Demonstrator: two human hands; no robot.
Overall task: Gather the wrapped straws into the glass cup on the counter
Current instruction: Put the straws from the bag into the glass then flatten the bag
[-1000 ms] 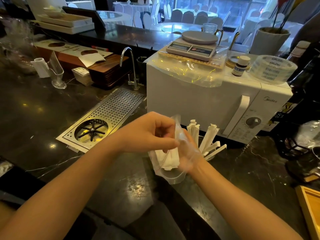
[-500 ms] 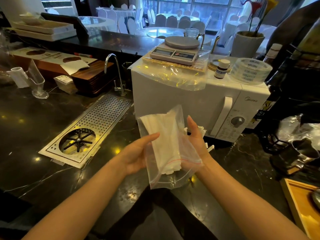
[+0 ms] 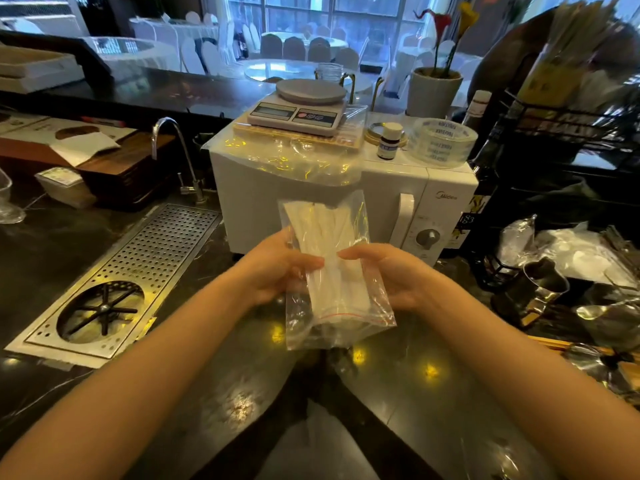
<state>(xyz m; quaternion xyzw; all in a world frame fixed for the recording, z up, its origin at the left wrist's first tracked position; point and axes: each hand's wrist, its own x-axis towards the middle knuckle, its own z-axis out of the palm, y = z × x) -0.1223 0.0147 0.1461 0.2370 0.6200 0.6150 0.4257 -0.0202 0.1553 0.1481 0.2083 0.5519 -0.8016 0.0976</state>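
A clear zip bag (image 3: 337, 317) with a red seal line hangs upright above the dark counter, its sealed mouth toward me. Inside it lie several white wrapped straws (image 3: 322, 244). My left hand (image 3: 277, 268) grips the bag's left side and my right hand (image 3: 388, 271) grips its right side, thumbs pinching near the middle. The glass cup is hidden behind the bag and my hands.
A white microwave (image 3: 443, 188) stands right behind the bag, carrying a kitchen scale (image 3: 301, 109), a small bottle (image 3: 389, 140) and a tape roll (image 3: 443, 142). A perforated steel rinser tray (image 3: 114, 282) and a tap (image 3: 173, 150) lie to the left. Metal jugs (image 3: 533, 289) crowd the right.
The bag has turned from bunched over the cup to upright between both hands and has risen. The cup with its straws has gone out of sight behind it.
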